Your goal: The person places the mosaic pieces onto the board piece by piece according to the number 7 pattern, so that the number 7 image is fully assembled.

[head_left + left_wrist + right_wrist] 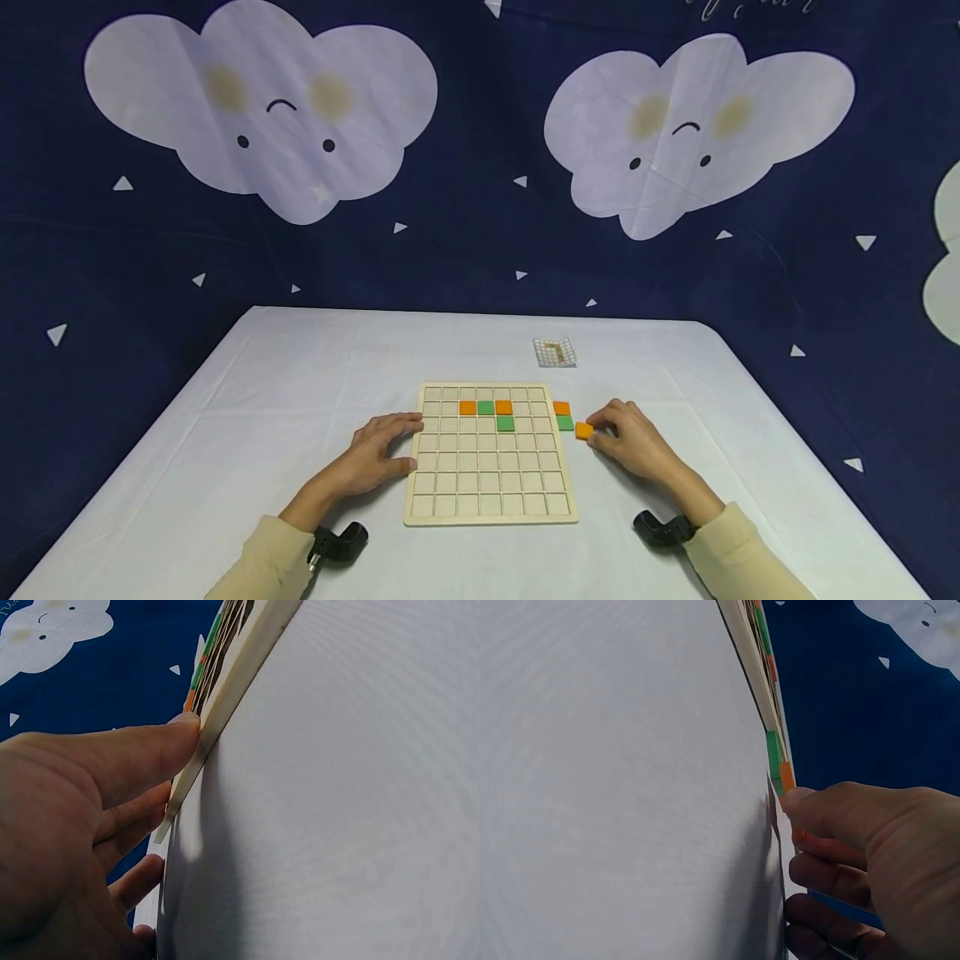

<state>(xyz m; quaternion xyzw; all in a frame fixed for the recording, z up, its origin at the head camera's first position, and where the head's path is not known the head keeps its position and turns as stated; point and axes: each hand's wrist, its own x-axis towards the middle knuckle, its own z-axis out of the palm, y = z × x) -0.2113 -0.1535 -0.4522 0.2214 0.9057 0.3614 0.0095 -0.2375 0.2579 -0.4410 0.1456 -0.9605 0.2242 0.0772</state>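
Note:
A square wooden grid board [457,483] lies flat on the white table. In its second row sit an orange tile [468,407], a green tile [486,407] and another orange tile [504,407]; one more green tile [506,424] sits just below the last. My left hand [378,454] rests against the board's left edge, thumb and fingers spread. To the right of the board, my right hand [630,437] pinches an orange square tile [584,431] between thumb and fingers. Beside the board's right edge lie an orange tile [562,408] and a green tile [566,423].
A small card printed with a grid pattern [555,352] lies behind the board on the white table [337,358]. A dark blue cloth with clouds [480,250] hangs behind the table. Each wrist wears a black camera mount.

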